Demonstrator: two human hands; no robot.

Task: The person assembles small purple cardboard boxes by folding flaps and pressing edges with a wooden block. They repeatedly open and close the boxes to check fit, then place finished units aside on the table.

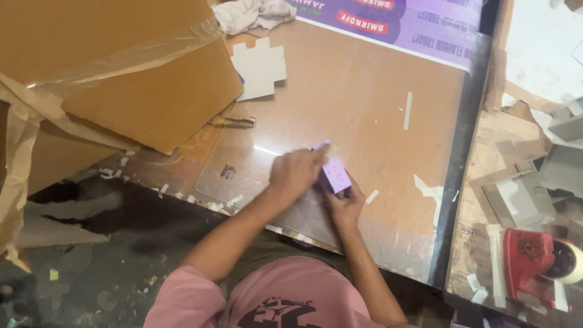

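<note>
A small purple carton [335,174] rests on a glass-topped brown table [364,103], near its front edge. My left hand [296,173] is curled over the carton's far end, fingers pressing on its top flap. My right hand [345,205] grips the carton's near end from below. Both forearms reach in from the bottom of the view, over a pink shirt.
A large brown cardboard box [121,67] with loose plastic film lies at the left. A flat grey carton blank [260,68] and a crumpled cloth [252,13] sit at the back. Bits of tape dot the glass. A red tape dispenser [537,261] stands at the right.
</note>
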